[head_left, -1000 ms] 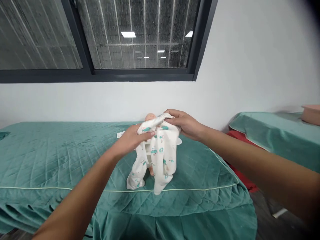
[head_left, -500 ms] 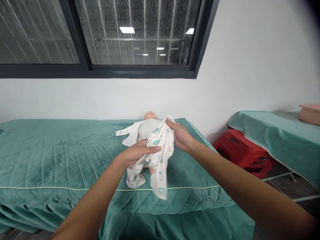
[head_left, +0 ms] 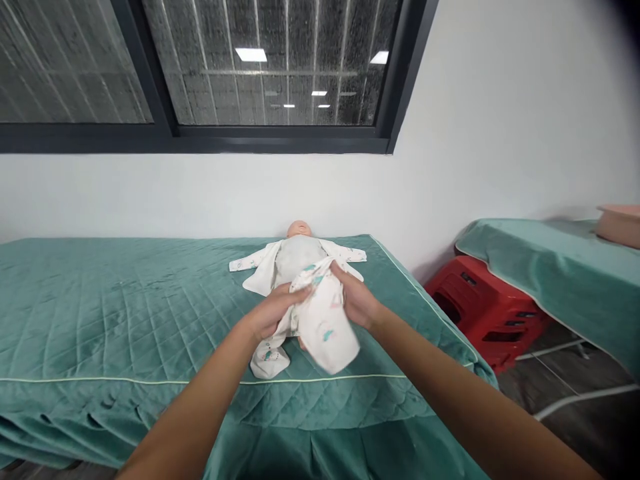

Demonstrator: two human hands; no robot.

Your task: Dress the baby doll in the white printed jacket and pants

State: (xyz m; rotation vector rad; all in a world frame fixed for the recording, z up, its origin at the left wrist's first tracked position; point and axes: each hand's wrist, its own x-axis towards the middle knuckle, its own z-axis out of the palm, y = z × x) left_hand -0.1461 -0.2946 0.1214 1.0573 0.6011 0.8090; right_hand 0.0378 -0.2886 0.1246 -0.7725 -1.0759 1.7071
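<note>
A baby doll [head_left: 299, 259] lies on its back on the green bed, head toward the wall. Its white printed baby jacket [head_left: 263, 277] is spread open, both sleeves out to the sides. Over the doll's lower body, white printed baby pants [head_left: 329, 333] are bunched between my hands. My left hand [head_left: 273, 311] pinches their left side, thumb on top. My right hand [head_left: 357, 297] grips the upper right edge. One pant leg hangs loose and blurred toward me; the other lies on the bed at the lower left. The doll's legs are mostly hidden by cloth.
The quilted green bedspread [head_left: 125, 313] drops over the bed's near edge. A dark-framed window [head_left: 280, 137] is in the wall behind. At right, a red plastic stool [head_left: 487, 313] stands beside another green-covered surface [head_left: 560, 267] with a pink container [head_left: 620, 228] on it.
My right hand has lowered slightly with the pants, uncovering the jacket's right sleeve. The loose pant leg has swung right and spread wider. My left hand stays near the same place.
</note>
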